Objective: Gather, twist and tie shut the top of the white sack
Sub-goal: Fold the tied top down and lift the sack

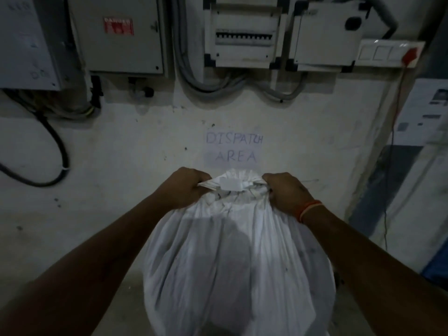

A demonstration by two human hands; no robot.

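Sack (237,263) of white cloth bulging at lower centre of the frame, my left hand (188,187) and right hand (286,192) each clenched on a twisted end of its knotted top (231,184), switch boxes (242,32) along the upper wall.

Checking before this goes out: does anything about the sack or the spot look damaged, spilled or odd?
Nothing stands out. The white sack shows no visible tear or spill, its top gathered between the left hand and right hand. The cables under the wall boxes sag loosely.
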